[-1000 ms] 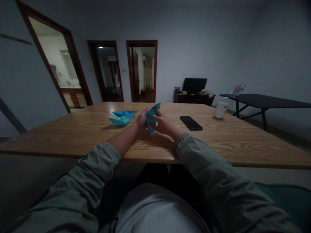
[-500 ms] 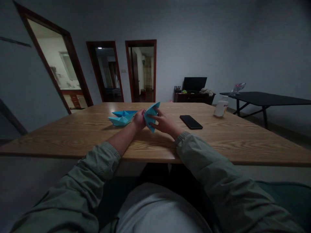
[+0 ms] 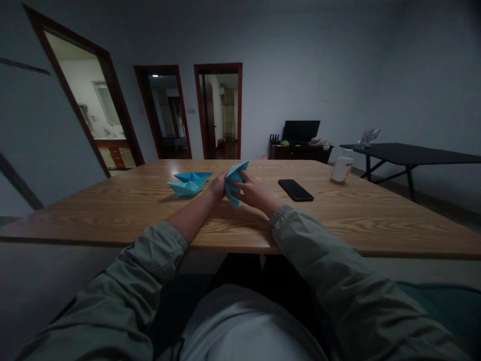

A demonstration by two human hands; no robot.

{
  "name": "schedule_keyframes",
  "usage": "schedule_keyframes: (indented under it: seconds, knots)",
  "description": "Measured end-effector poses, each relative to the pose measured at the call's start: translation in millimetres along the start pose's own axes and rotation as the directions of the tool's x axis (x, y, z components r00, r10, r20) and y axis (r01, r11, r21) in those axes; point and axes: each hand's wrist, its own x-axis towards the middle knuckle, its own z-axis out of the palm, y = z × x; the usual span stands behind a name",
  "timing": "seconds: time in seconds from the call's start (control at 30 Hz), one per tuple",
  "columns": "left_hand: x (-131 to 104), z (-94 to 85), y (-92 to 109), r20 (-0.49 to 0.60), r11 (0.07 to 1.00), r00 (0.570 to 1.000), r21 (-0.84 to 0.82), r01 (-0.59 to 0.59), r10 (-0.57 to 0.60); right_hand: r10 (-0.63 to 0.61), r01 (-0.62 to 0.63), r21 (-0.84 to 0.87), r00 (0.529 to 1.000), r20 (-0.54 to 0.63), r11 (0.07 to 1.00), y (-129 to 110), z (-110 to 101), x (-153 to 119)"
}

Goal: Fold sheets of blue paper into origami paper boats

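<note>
Folded blue paper point(image 3: 233, 175) is held between the two hands, over the wooden table point(image 3: 315, 230): its left side is gripped by the left hand point(image 3: 217, 186), and its near face is held by the slightly parted fingers of the right hand point(image 3: 257, 191). Boat-shaped paper point(image 3: 188, 187) is set just left of the left hand. Right of the right hand, a black phone point(image 3: 295, 190) is laid flat, with a white bottle point(image 3: 341, 169) placed farther right.

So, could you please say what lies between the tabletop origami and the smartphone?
In the head view, the left hand and right hand, holding folded blue paper.
</note>
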Motion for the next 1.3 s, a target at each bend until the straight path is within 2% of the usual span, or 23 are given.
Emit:
schedule_keyframes:
  seconds: [0.2,0.33,0.67,0.93,1.3]
  knots:
    - [-2,2.7,3,-0.058,0.999,0.998,-0.036,-0.003,0.001,0.031,-0.030,0.027,0.999,-0.042,0.999,1,2,0]
    - [-6,6.1,6,0.006,0.998,1.000,-0.056,0.014,-0.013,0.030,-0.027,0.047,0.998,-0.064,0.999,1,1,0]
    - [-13,8.8,9,0.076,0.995,0.994,-0.059,0.078,-0.074,0.062,-0.041,0.168,0.990,-0.124,0.985,2,4,3]
    - [-12,8.5,7,0.039,0.996,0.997,-0.058,0.073,-0.071,0.080,-0.062,0.148,0.990,-0.119,0.987,0,3,3]
    - [-16,12.1,12,0.039,0.991,0.999,-0.131,0.034,-0.029,0.066,-0.036,0.192,0.986,-0.151,0.981,1,2,3]
